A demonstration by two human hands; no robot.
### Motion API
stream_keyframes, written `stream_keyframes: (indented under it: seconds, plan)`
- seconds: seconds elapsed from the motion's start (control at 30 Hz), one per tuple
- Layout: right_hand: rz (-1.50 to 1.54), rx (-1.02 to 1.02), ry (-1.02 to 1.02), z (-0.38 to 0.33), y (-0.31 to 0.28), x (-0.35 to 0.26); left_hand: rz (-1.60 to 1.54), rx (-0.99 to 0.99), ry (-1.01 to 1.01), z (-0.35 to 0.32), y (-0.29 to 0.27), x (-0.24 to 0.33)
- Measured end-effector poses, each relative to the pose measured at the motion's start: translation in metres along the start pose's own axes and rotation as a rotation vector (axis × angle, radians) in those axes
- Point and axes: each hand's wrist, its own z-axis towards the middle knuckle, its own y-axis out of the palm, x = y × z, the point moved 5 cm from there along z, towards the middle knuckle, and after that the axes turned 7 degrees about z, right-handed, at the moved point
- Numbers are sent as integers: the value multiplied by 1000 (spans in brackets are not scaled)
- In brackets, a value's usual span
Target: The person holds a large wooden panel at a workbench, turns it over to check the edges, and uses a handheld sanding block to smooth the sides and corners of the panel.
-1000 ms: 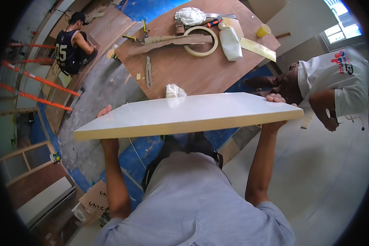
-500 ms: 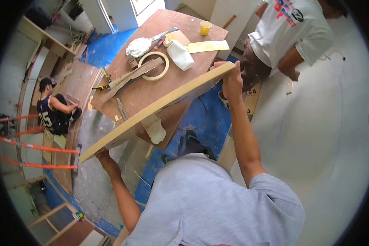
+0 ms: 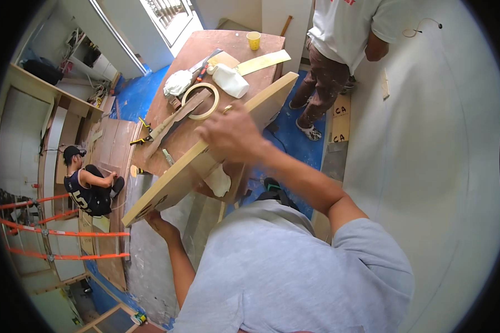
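Note:
A thick wooden board [image 3: 166, 191] with a pale edge slants in front of me, its left end lower than its right. My left hand [image 3: 158, 222] grips it from below near that lower end; the fingers are partly hidden behind the board. Over the middle of the top edge is my right hand [image 3: 233, 133], blurred by motion, so I cannot tell how its fingers are set. Just past it on the brown table [image 3: 211, 44] lie a tape roll [image 3: 206, 85], a white bottle [image 3: 230, 81] and a utility knife [image 3: 168, 157].
A yellow cup [image 3: 253, 40], a white cloth bundle [image 3: 179, 83] and a yellow-black clamp [image 3: 141, 140] are on the table. One person [image 3: 339, 39] stands at the far right; another [image 3: 91, 188] sits at left beyond an orange ladder [image 3: 89, 234]. Blue sheeting [image 3: 305, 158] covers some floor.
My right hand has left the board's upper right end and moved left to its middle. The view has shifted, and the standing person has turned or stepped.

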Motion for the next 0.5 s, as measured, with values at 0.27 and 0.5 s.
stream_keyframes:
  seconds: [0.27, 0.5]
  plan:
    - [-135, 73, 40, -11, -23, 51, -46, -119, 72, 13, 2, -2]
    - [-167, 119, 372, -52, -104, 232, -2, -47, 30, 8, 2, -1]
